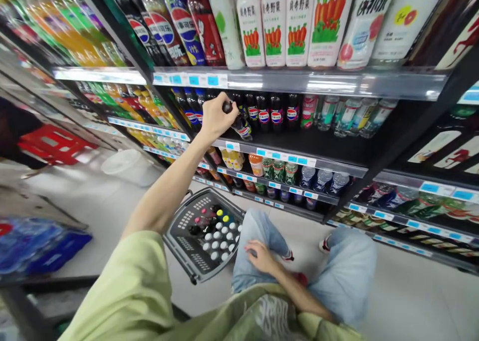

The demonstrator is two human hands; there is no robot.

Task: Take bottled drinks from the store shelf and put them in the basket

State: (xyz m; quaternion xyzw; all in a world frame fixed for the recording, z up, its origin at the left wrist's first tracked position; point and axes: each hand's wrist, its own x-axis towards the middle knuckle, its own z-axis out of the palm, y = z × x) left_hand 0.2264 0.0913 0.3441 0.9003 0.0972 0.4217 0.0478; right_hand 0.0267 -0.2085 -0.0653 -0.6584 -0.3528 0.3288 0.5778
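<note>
My left hand (pixel 217 115) reaches to the middle shelf (pixel 329 149) and is closed round the neck of a dark cola bottle (pixel 243 129). The bottle leans at the shelf's front edge, its base towards the lower right. More cola bottles (pixel 264 116) stand in rows beside and behind it. My right hand (pixel 260 256) rests on my left knee, with no object seen in it and its fingers loosely apart. On the floor below my left arm is a grey shopping basket (pixel 179 261) holding several bottles with white, yellow and dark caps.
Above my left hand runs a shelf edge (pixel 262 81) under large juice bottles (pixel 273 26). Lower shelves hold small drinks (pixel 279 170). At the left are a white tub (pixel 129 166), a red plastic stool (pixel 52 144) and blue-wrapped packs (pixel 41 246).
</note>
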